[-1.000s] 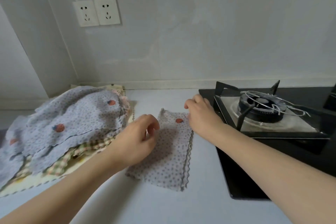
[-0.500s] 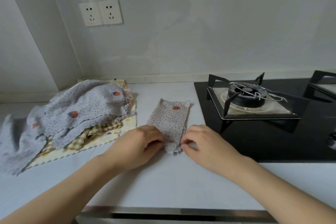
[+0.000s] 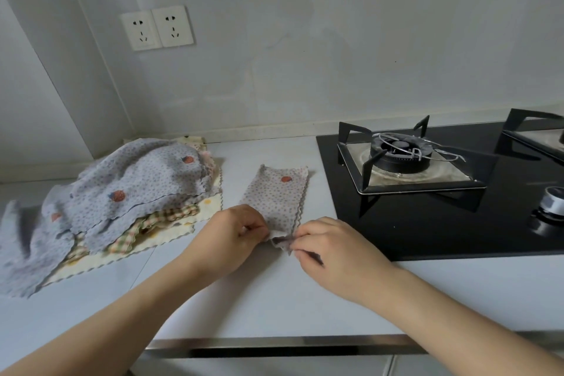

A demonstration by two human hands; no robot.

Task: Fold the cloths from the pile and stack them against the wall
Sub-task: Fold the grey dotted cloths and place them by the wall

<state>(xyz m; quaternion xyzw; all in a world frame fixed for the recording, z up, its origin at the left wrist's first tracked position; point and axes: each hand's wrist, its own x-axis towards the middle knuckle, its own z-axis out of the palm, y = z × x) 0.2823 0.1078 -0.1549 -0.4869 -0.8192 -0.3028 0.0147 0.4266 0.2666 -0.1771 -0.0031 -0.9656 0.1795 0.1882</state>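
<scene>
A narrow folded grey dotted cloth [image 3: 279,195] with a red spot lies lengthwise on the white counter [image 3: 274,293], between the pile and the stove. My left hand [image 3: 227,233] pinches its near left corner. My right hand [image 3: 332,250] pinches its near right corner, and the near edge is lifted a little off the counter. The pile of cloths [image 3: 122,192] lies at the left: grey dotted ones on top, a checked one and a cream one with scalloped edges beneath.
A black gas stove [image 3: 442,186] with a burner grate takes up the counter's right side, close to the cloth. The wall [image 3: 305,55] runs along the back, with two sockets [image 3: 157,27] on it. The counter's metal front edge [image 3: 274,343] is near me.
Both hands came back from the cloth's far end to its near end and now pinch the near corners, lifting that edge slightly. The camera view pulled back and down.
</scene>
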